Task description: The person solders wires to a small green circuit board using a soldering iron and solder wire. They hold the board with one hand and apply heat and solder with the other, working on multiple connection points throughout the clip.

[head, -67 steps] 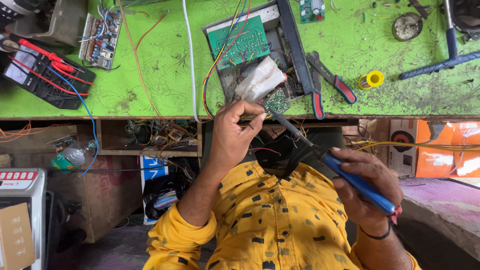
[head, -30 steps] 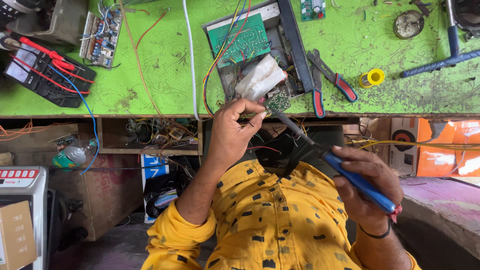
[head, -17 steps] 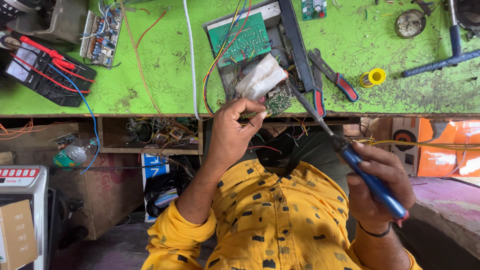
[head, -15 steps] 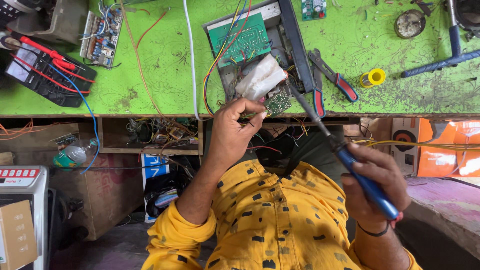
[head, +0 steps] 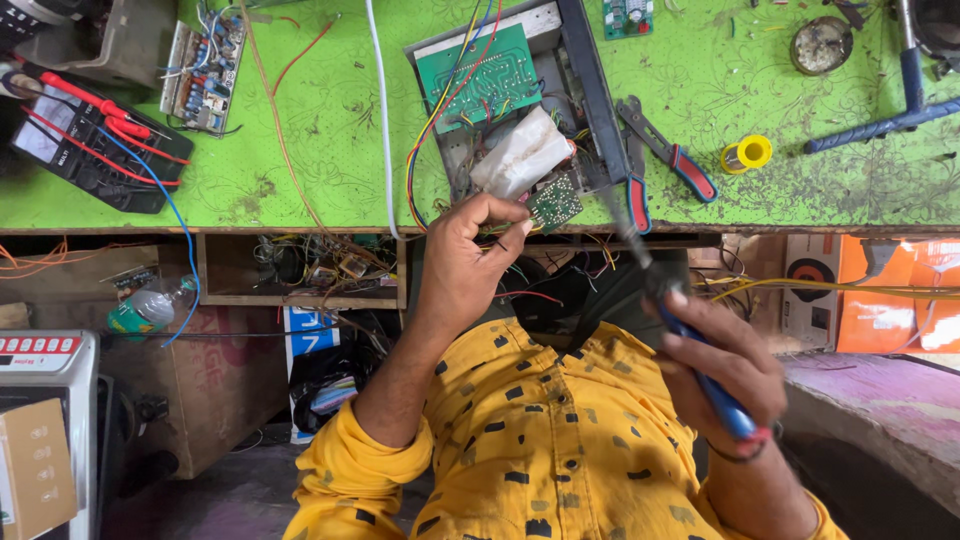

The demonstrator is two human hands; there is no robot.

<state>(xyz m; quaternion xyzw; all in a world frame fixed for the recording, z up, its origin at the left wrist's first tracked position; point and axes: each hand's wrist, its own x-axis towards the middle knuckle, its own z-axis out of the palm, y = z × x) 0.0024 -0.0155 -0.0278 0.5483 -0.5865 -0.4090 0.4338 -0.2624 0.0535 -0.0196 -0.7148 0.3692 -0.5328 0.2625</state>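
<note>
My left hand (head: 468, 262) is raised at the front edge of the green workbench (head: 330, 160), thumb and fingers pinched on a small green circuit board (head: 555, 202). That board hangs by wires from an open grey device chassis (head: 592, 95), which holds a larger green board (head: 480, 75) and a white wrapped part (head: 520, 155). My right hand (head: 722, 368) grips a blue-handled soldering iron (head: 718, 398). Its blurred dark shaft points up toward the bench edge, just right of the small board. My yellow patterned shirt fills the bottom of the view.
Red-handled pliers (head: 682, 168), a yellow solder spool (head: 747, 153), a round tin (head: 822, 45) and a blue-handled tool (head: 885, 125) lie at the right. A multimeter with red leads (head: 85, 150) and another circuit board (head: 205, 65) sit left. Tangled wires and a bottle (head: 150, 308) lie under the bench.
The soldering iron has swung from a low slant beside the small board to a steeper angle, with its tip further right. My left hand has stayed pinched at the board.
</note>
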